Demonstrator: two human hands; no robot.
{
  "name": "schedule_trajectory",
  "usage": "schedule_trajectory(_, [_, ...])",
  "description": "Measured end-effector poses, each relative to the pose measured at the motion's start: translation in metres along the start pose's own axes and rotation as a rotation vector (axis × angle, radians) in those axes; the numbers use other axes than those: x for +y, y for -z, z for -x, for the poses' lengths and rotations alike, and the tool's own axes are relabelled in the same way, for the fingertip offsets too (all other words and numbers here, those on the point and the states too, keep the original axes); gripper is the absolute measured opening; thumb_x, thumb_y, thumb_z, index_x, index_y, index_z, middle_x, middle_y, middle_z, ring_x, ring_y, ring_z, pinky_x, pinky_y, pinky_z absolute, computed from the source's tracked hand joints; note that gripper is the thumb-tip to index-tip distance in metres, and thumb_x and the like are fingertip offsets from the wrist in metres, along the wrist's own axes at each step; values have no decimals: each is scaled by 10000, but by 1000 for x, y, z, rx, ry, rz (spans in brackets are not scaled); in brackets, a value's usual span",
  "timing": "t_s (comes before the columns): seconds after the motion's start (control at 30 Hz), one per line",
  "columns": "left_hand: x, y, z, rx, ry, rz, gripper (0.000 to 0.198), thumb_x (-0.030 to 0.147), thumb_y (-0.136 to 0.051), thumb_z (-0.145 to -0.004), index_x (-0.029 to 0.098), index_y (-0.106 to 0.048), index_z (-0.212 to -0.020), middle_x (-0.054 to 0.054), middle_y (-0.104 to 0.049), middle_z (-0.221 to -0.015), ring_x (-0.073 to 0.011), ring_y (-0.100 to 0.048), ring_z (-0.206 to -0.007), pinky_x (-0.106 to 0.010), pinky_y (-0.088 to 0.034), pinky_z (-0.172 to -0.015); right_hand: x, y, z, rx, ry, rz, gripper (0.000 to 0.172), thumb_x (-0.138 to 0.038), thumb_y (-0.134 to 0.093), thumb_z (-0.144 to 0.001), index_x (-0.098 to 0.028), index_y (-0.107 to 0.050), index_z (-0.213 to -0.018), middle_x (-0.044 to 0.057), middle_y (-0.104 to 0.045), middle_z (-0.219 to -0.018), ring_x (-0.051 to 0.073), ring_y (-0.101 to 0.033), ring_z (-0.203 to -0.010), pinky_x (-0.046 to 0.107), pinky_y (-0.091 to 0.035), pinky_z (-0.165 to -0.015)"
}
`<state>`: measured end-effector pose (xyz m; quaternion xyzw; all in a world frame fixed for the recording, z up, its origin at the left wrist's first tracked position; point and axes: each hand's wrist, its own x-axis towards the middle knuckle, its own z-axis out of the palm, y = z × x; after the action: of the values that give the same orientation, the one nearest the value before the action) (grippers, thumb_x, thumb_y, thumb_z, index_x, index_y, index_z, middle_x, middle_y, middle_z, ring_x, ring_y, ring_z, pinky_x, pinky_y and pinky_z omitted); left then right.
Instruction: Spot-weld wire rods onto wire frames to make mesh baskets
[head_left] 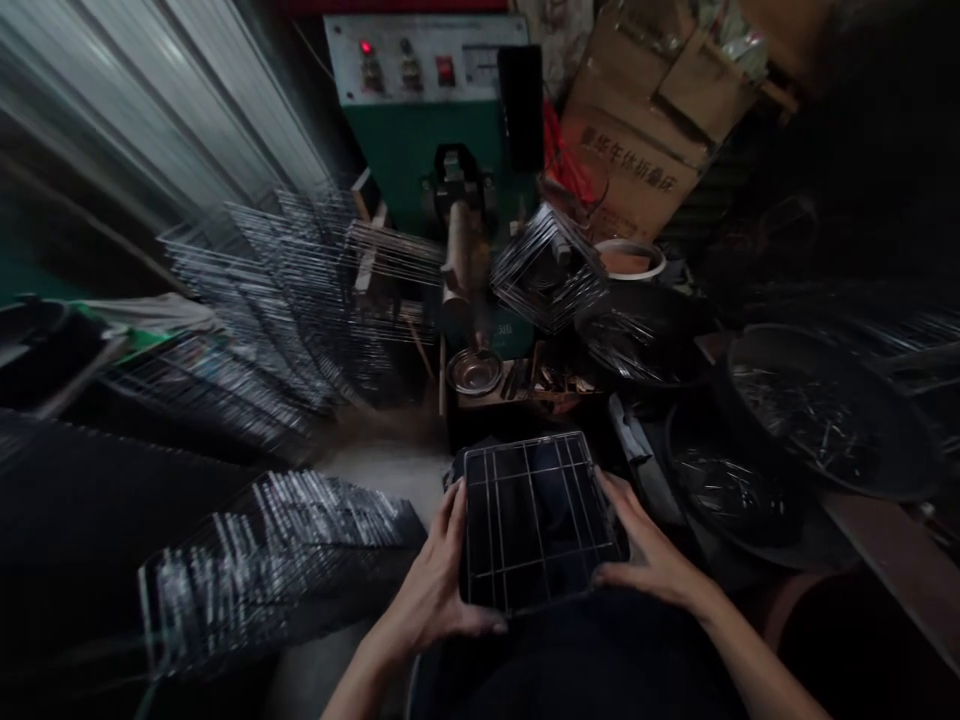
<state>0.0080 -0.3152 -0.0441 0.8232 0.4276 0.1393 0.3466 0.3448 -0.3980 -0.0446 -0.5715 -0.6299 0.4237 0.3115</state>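
Observation:
A rectangular wire rack [531, 476] of thin metal rods lies level above my lap, held between both hands. My left hand [442, 575] grips its left side, fingers along the outer edge and thumb by the near left corner. On the opposite side my right hand [645, 550] grips the right edge, with the thumb at the near right corner. Whether it is one rack or several stacked is hard to make out. Beyond it stands a green machine [461, 130] with a thick metal rod [456, 250] pointing toward me, above a small metal bowl [476, 371].
Stacked wire racks [277, 290] fill the left, and a row of wire pieces [300, 540] sits nearer. More wire frames [551, 265] hang right of the rod. Dark pans [825, 410] with small metal parts stand at right. A cardboard box [630, 140] leans behind.

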Motion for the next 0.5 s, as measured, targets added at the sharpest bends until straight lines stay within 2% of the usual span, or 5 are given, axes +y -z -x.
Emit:
schedule_trajectory(0.13, [2, -3, -6, 13, -53, -86, 1585, 485, -909, -443, 253, 204, -1547, -199, -20, -1653, -506, -89, -1494, -677, -323, -1136, -4, 8, -5, -66, -51, -11, 1267, -567, -858, -636, -284, -96, -1608, 127, -122, -1617, 366, -148, -1479, 549, -203, -1190])
schedule_trajectory(0.23, [1, -3, -6, 9, -58, -91, 1544, 386, -886, -450, 263, 187, -1553, -176, -32, -1663, -508, -123, -1488, -671, -312, -1149, 5, 26, -9, -172, -68, -91, 1368, -561, -910, -529, -290, -111, -1605, 139, -168, -1607, 369, -323, -1394, 484, -444, -1043])
schedule_trajectory(0.33, [0, -1, -4, 12, -14, -15, 1504, 369, -880, -474, 294, 159, -1559, -152, -34, -1670, -498, -147, -1488, -666, -302, -1156, 29, 62, -36, -181, -50, -110, 862, -567, -786, -731, -259, -477, -1474, 108, -503, -1423, 264, -602, -1085, 352, -552, -827])
schedule_trajectory(0.4, [-2, -1, -3, 5, 9, 89, 1479, 432, -890, -491, 314, 117, -1568, -144, -58, -1670, -494, -169, -1485, -667, -306, -1151, 50, 93, -71, 34, -122, 133, 378, -484, -621, -912, -213, -719, -1157, 61, -684, -1128, 222, -649, -985, 324, -529, -873])
schedule_trajectory(0.5, [-10, -6, -7, 26, 14, 209, 1456, 551, -885, -487, 336, 57, -1576, -137, -120, -1664, -500, -220, -1469, -675, -344, -1124, 80, 141, -136, 387, -328, 458, 263, -290, -558, -960, -179, -688, -1160, 94, -658, -1190, 246, -602, -1147, 346, -454, -1008])
